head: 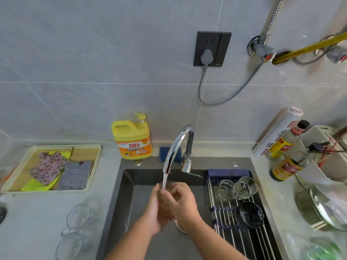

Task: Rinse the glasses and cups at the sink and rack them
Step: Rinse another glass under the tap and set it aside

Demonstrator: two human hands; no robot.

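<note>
Over sink point(129, 186), left hand point(155, 209), right hand point(185, 202) grip glass point(171, 185) (tap point(178, 139) running).

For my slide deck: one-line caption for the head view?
Left hand and right hand hold a glass under the running tap; three glasses lie on the sink rack.

Under the faucet point(174, 147), the left hand point(156, 207) and right hand point(185, 202) are wrapping round the glass point(170, 183), hiding all but its rim; their fingers point(174, 193) are blurring together. Below the faucet, the right wrist is covering part of the drain point(179, 227). Behind the faucet, the spout is crossing a blue sponge point(162, 154).
</note>
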